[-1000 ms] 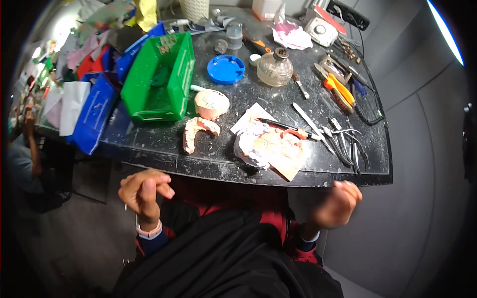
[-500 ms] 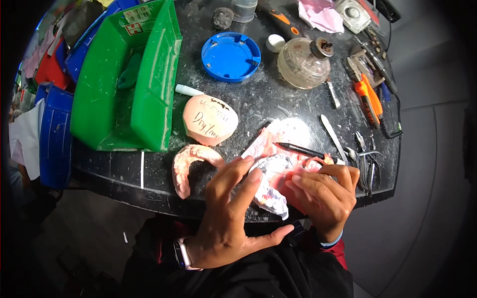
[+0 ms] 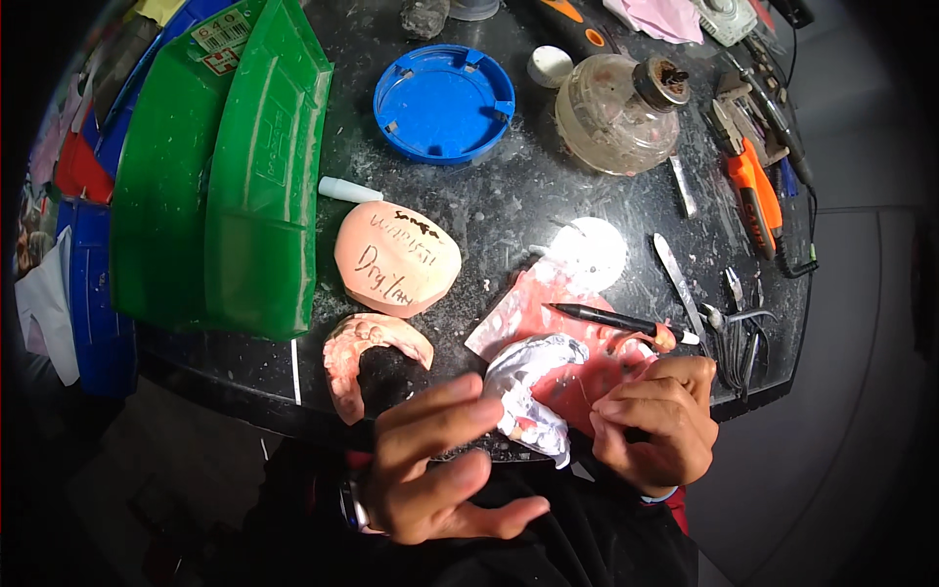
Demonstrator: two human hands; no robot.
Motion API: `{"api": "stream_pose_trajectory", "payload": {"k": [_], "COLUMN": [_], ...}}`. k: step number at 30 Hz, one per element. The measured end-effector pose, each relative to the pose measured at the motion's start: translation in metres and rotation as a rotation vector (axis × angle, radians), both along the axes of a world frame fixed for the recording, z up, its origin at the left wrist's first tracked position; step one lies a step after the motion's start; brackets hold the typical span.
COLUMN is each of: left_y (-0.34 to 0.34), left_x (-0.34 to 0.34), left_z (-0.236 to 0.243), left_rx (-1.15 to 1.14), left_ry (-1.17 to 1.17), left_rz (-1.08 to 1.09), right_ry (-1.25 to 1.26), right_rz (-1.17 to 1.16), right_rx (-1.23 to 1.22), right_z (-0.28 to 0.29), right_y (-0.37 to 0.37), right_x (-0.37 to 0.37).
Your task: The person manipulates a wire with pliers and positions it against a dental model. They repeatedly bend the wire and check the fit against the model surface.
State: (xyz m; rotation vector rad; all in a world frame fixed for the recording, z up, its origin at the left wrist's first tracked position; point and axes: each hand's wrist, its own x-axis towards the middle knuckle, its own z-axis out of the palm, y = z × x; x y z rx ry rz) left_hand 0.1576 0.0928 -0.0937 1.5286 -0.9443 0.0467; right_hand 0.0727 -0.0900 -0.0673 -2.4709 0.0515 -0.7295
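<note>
Table point(image 3: 528, 205) is filling most of the view, looking black, dusty and scratched. Taking the view as a clock, a big green bin point(image 3: 264, 176) is standing at ten o'clock. At six o'clock the left hand point(image 3: 430, 470) is spreading its fingers wide, holding nothing, with its fingertips hanging just beside a crumpled white lump point(image 3: 533, 372). That lump is sitting at five o'clock, partly covering a pink sheet point(image 3: 528, 303) that is lying flat at four o'clock. A round blue dish point(image 3: 445, 108) is sitting at twelve o'clock. The right hand point(image 3: 670, 430) is curling its fingers at four o'clock, with thumb and fingers coming close together in a narrow pinch near the sheet's edge (I cannot tell if it is pinching anything). A round glass jar point(image 3: 614, 127) is standing at one o'clock. A pink block point(image 3: 396, 259) is showing dark writing at ten o'clock, nearer the middle than the bin. Below it, at eight o'clock, a curved pink row of teeth point(image 3: 367, 335) is lying. Orange pliers point(image 3: 753, 201) are resting at two o'clock. A black pen point(image 3: 611, 321) is lying across the sheet at three o'clock. A little white tube point(image 3: 349, 189) is touching the block's top edge at ten o'clock.
</note>
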Motion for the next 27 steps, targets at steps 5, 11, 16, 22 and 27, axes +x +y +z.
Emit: {"api": "stream_pose_trajectory", "payload": {"k": [5, 11, 16, 22, 27], "left_y": [-0.002, -0.002, -0.008, -0.008, 0.005], "left_x": [0.016, -0.006, -0.01, -0.02, -0.002], "left_z": [0.007, 0.005, 0.018, 0.022, 0.035], "left_rx": [-0.052, -0.328, -0.397, -0.392, -0.286], "left_ry": [-0.202, 0.293, 0.417, 0.518, 0.621], "left_rz": [-0.053, -0.189, -0.231, -0.255, -0.299], "right_ry": [-0.029, -0.166, -0.416, -0.405, -0.119], "right_rz": [0.042, 0.167, 0.153, 0.09, -0.55], "right_rx": [0.024, 0.161, 0.048, -0.071, -0.371], "right_z": [0.009, 0.023, 0.006, 0.007, 0.027], "right_y": [0.004, 0.013, 0.04, 0.034, -0.025], "right_x": [-0.003, -0.006, -0.008, -0.024, -0.051]}}
